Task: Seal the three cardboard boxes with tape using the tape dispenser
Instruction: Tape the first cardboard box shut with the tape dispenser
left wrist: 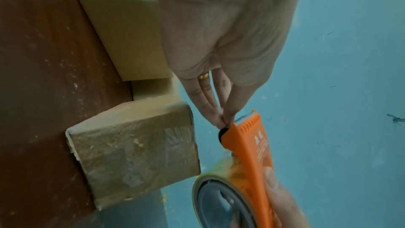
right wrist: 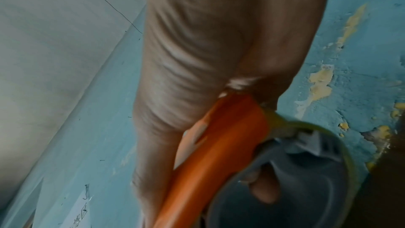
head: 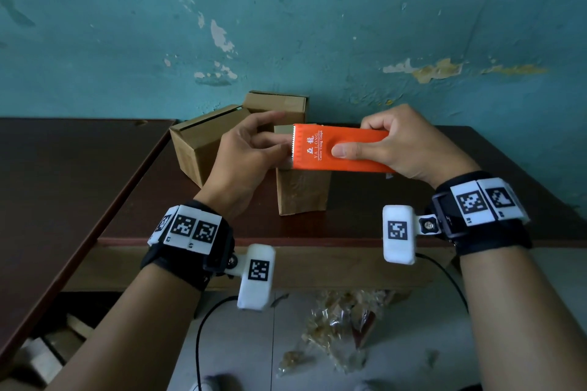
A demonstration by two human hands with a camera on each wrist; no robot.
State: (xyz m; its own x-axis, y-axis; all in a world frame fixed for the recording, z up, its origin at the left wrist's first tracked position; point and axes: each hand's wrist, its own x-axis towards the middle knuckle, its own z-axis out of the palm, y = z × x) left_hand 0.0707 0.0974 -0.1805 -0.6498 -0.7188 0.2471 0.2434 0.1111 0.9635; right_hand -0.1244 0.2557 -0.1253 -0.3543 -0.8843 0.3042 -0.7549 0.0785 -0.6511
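Note:
My right hand (head: 378,144) grips an orange tape dispenser (head: 341,149) held level above the table, thumb pressed on its top, fingers curled into the grey tape roll core (right wrist: 306,171). The dispenser's toothed cutter end points left. My left hand (head: 276,144) pinches the tape end at that cutter, thumb and fingertips together; in the left wrist view the left hand (left wrist: 224,120) meets the dispenser (left wrist: 249,146) there. Three cardboard boxes stand on the table: one (head: 301,190) directly below the dispenser with old tape on its side, one (head: 197,143) to the left, one (head: 279,105) behind by the wall.
The dark brown table (head: 365,209) stands against a peeling teal wall (head: 286,25). A second dark table (head: 63,174) adjoins on the left. Crumpled plastic scraps (head: 336,336) and black cables (head: 203,333) lie on the floor below the front edge.

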